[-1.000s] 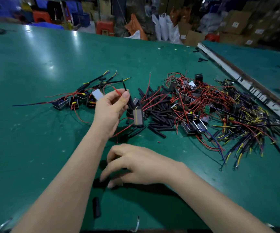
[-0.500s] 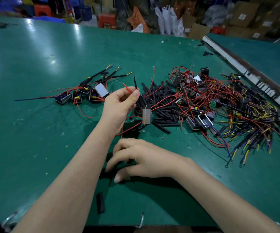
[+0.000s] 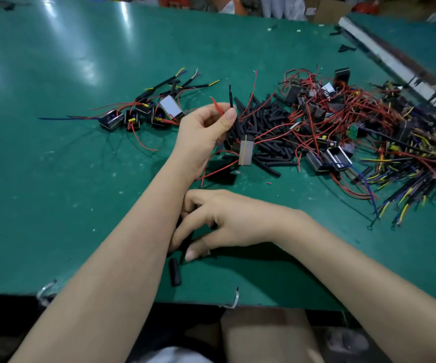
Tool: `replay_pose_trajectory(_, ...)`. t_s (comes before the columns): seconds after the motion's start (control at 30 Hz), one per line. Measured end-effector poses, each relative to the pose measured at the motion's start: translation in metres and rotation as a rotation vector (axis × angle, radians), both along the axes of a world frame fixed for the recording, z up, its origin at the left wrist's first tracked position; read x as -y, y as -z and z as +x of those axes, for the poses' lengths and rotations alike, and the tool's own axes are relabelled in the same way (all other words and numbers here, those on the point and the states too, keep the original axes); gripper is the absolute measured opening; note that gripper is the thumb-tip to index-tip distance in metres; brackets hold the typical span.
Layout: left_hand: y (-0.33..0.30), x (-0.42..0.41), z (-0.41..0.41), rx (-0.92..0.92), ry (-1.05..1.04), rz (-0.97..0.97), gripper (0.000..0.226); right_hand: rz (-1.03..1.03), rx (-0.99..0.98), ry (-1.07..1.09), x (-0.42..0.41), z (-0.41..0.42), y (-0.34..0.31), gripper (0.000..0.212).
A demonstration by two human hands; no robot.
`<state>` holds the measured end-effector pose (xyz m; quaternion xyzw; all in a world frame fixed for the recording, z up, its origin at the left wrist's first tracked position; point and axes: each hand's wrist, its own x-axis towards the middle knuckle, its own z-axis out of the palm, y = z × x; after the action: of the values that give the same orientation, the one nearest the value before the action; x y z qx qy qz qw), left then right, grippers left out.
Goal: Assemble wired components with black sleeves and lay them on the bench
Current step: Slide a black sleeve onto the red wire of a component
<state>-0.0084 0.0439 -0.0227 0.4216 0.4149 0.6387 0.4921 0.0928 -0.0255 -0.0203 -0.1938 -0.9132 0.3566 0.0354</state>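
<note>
Head view, left to right. Far left of the green bench [image 3: 54, 179] is bare mat, open room for laying more pieces. Finished units [image 3: 143, 113] sit in a small cluster left of centre, their sleeved leads fanned away from the body; I judge this is the lay-down spot, kept apart from raw stock so done and undone don't mix.

Left hand [image 3: 206, 129] is raised just right of that cluster, thumb and forefinger pinched on a red wire [image 3: 216, 104] and a thin black lead [image 3: 230, 96], tips held upward. The component [image 3: 245, 152] hangs below the hand by its wires, just over the sleeve heap. Holding the wire ends up and steady likely presents them for a sleeve to be slid on.

Right hand [image 3: 224, 224] is low and near the body, fingers curled down onto the mat over a dark sleeve; whether it is actually gripped I cannot tell, the fingers hide it. One loose sleeve [image 3: 175, 272] lies just beside it, close to the bench's near edge, easy to knock off.

Centre right: pile of black sleeves [image 3: 269, 132], within short reach of both hands. Beyond it a tangle of unassembled wired parts [image 3: 342, 121], then loose leads [image 3: 416, 176] spreading toward the right side. Right side is crowded; clear working room is front centre and left.
</note>
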Motion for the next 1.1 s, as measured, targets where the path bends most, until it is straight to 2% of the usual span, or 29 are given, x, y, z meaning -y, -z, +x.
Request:
replay_pose_trajectory(0.43,-0.002,0.001,-0.001,-0.010,0.005,-0.006,0.012,0.012,0.023,0.098,0.015,-0.002,0.002,0.025)
replay_pose_trajectory(0.73,0.000,-0.002,0.001,0.000,0.009,-0.019,0.012,-0.006,-0.006,0.108,0.007,0.006,0.002,0.013)
replay_pose_trajectory(0.83,0.000,-0.003,0.001,0.049,0.028,-0.026,0.012,-0.141,-0.108,0.264,-0.003,0.029,-0.008,0.007)
replay_pose_trajectory(0.93,-0.005,-0.003,0.000,0.233,0.050,-0.044,0.013,-0.155,-0.154,0.463,-0.015,0.061,-0.014,0.012)
replay_pose_trajectory(1.0,-0.011,-0.002,-0.001,0.390,0.075,-0.021,0.013,-0.083,-0.152,0.627,-0.023,0.081,-0.015,0.012)
replay_pose_trajectory(1.1,-0.017,0.003,-0.004,0.549,0.151,0.011,0.015,0.145,-0.107,0.901,-0.037,0.105,-0.014,0.013)
